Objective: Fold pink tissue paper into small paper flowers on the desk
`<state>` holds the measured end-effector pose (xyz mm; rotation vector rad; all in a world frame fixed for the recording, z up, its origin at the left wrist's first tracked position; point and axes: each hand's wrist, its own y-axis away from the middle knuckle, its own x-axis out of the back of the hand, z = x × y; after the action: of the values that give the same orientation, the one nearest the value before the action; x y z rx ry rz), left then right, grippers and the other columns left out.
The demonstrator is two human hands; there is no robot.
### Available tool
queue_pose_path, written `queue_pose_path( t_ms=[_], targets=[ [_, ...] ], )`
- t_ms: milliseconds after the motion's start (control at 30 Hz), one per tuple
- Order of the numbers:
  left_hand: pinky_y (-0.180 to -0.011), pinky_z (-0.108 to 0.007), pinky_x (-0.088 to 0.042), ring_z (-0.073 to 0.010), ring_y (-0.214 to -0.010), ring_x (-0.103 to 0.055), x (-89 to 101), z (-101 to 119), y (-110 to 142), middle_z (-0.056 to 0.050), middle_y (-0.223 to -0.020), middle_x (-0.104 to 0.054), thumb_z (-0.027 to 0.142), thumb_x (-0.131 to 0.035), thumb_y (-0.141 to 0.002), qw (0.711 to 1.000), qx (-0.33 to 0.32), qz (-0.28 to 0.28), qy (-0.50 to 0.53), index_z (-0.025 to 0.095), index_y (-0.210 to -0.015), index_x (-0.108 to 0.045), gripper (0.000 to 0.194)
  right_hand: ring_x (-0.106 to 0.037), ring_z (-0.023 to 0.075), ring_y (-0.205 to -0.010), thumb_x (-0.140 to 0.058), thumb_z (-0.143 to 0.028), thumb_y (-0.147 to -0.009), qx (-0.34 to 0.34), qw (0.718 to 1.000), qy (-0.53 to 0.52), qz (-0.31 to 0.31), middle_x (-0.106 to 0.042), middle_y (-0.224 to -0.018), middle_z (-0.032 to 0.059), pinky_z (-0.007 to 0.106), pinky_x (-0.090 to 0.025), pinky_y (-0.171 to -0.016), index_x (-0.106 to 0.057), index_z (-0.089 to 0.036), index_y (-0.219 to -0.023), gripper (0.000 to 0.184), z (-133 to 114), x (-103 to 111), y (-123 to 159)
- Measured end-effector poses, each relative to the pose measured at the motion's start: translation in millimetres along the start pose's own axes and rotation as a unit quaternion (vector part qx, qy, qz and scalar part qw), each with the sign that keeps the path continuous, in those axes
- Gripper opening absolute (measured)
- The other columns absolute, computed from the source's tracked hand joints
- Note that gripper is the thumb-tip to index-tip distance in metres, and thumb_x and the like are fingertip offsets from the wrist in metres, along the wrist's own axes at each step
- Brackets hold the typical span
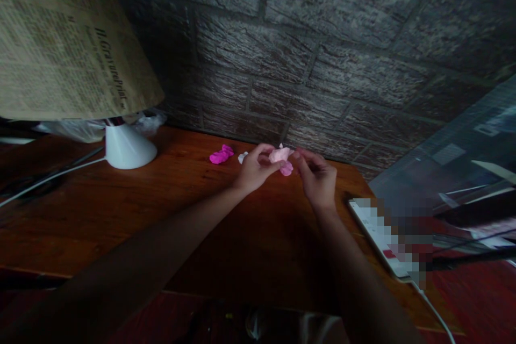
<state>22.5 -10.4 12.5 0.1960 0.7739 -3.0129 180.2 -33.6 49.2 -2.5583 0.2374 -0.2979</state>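
My left hand (255, 167) is closed around a soft, crumpled pale pink lump (279, 155), thumb in front and fingers behind. A slightly deeper pink part (286, 168) hangs below it. My right hand (318, 176) is pinched at the right edge of the lump, where a thin pale bit shows at the fingertips. Whether the lump is clay, paper or cloth I cannot tell. Left of my hands, a bright magenta lump (221, 155) lies on the wooden table. A small white lump (242, 157) sits between it and my left hand.
On the left stands a lamp with a white base (129, 146) and a newsprint shade (76, 48). Behind it are clear plastic bags (76, 131). A brick-patterned wall (258, 59) backs the wooden table (193, 209). A phone-like device (377, 234) with a white cable (433, 312) lies right.
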Motion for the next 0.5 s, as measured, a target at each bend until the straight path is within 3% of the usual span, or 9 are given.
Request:
queue_pose_path(
  t_ms=[200, 333, 500],
  targets=[
    [-0.068, -0.023, -0.055, -0.0118, -0.077, -0.069, 0.9, 0.6, 0.3, -0.003, -0.096, -0.073, 0.020, -0.081, -0.075, 0.998, -0.040, 0.016, -0.035, 0.020, -0.096, -0.062, 0.029, -0.063, 0.0128, -0.059, -0.074, -0.037, -0.083, -0.013, 0.997, -0.058, -0.038, -0.074, -0.077, 0.0021, 0.027, -0.053, -0.058, -0.076, -0.019, -0.102, 0.026, -2.1, -4.0, 0.8],
    [-0.071, -0.024, -0.056, -0.0117, -0.078, -0.069, 1.4, 5.2, 1.3, -0.002, -0.096, -0.073, 0.017, -0.079, -0.077, 0.995, -0.071, 0.022, -0.071, 0.020, -0.097, -0.062, 0.027, -0.063, 0.0132, -0.058, -0.076, -0.036, -0.080, -0.030, 0.997, -0.066, -0.022, -0.073, -0.068, 0.0012, 0.026, -0.052, -0.058, -0.077, -0.019, -0.090, 0.019, -5.8, -6.7, 2.7],
    [-0.067, -0.023, -0.054, -0.0119, -0.077, -0.068, 0.6, 6.8, 4.2, -0.002, -0.096, -0.073, 0.018, -0.079, -0.078, 0.987, -0.099, 0.016, -0.123, 0.020, -0.097, -0.062, 0.026, -0.061, 0.0123, -0.056, -0.074, -0.035, -0.082, -0.027, 0.997, -0.072, -0.030, -0.071, -0.066, 0.0005, 0.026, -0.051, -0.058, -0.078, -0.020, -0.090, 0.017, -5.1, -8.6, 4.8]
  ],
)
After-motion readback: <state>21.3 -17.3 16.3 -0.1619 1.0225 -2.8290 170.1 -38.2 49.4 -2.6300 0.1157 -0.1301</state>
